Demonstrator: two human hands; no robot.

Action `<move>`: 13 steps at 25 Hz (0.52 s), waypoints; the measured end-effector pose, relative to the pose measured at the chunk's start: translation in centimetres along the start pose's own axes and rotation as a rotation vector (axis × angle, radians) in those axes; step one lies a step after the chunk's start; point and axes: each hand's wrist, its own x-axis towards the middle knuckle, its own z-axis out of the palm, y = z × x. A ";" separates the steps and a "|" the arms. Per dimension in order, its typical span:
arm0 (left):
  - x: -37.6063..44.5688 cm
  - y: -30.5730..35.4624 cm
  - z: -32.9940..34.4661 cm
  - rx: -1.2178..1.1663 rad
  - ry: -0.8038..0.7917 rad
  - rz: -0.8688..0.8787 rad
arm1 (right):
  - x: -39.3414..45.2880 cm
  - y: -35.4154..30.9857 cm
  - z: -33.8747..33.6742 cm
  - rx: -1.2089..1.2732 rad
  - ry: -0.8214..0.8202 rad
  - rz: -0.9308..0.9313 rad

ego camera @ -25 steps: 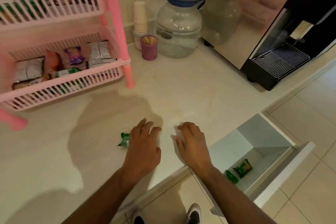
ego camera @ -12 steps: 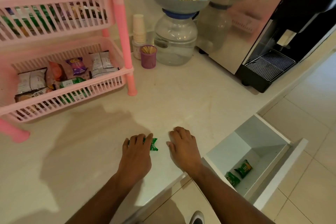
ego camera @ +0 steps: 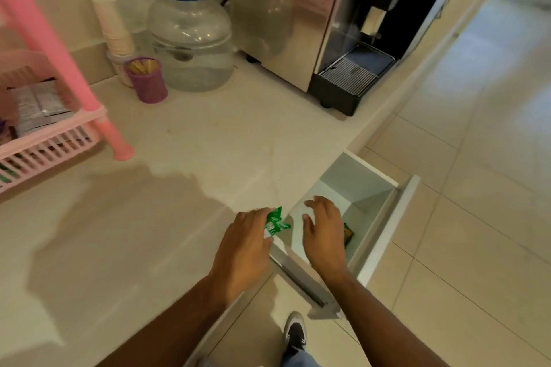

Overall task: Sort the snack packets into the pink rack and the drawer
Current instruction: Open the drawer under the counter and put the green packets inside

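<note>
Tabletop (ego camera: 208, 158), pale and smooth, filling most of the head view. At 9 o'clock, pink rack (ego camera: 50, 140) with grey and silver packets (ego camera: 35, 104) lying in its lower basket. At 12 o'clock, clear water jar (ego camera: 190, 48), stack of paper cups (ego camera: 114, 30) and purple cup (ego camera: 147, 80) of sticks; at 1 o'clock, coffee machine (ego camera: 351, 39).

At 4 o'clock from frame centre, drawer (ego camera: 372, 205), pulled open below the tabletop edge, with one green-and-orange packet (ego camera: 348, 234) partly visible on its floor (rest hidden behind the right hand).

Left hand (ego camera: 241, 247), at the tabletop edge, fingers curled and pinching the green snack packet (ego camera: 275, 222) at its near end. Right hand (ego camera: 325, 232), just beside it at 3 o'clock, fingers spread and relaxed above the drawer opening, holding nothing.

Green snack packet: projecting from the left fingertips toward 1 o'clock, over the tabletop edge and just short of the drawer opening, apart from the right hand.

Handling, as judged: very light, thin crinkled film, soft and easily crushed, somewhat slick (glossy surface). Best taken at a sealed end or by a light pinch across the flat faces, not squeezed at the middle. Likely to flutter or slide rather than drop straight when let go, so release low over the drawer.
</note>
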 end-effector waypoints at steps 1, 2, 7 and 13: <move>0.9 1.3 1.3 0.002 -0.022 0.050 | -0.1 1.5 -0.9 -0.023 0.049 0.076; 1.9 2.4 2.8 0.007 -0.045 0.093 | -0.2 2.9 -1.7 -0.030 0.089 0.145; 6.5 5.9 9.6 0.063 -0.230 0.096 | -1.1 7.7 -4.2 -0.017 0.147 0.383; 11.4 5.6 17.3 0.228 -0.477 -0.112 | -1.5 11.3 -4.1 0.117 0.144 0.566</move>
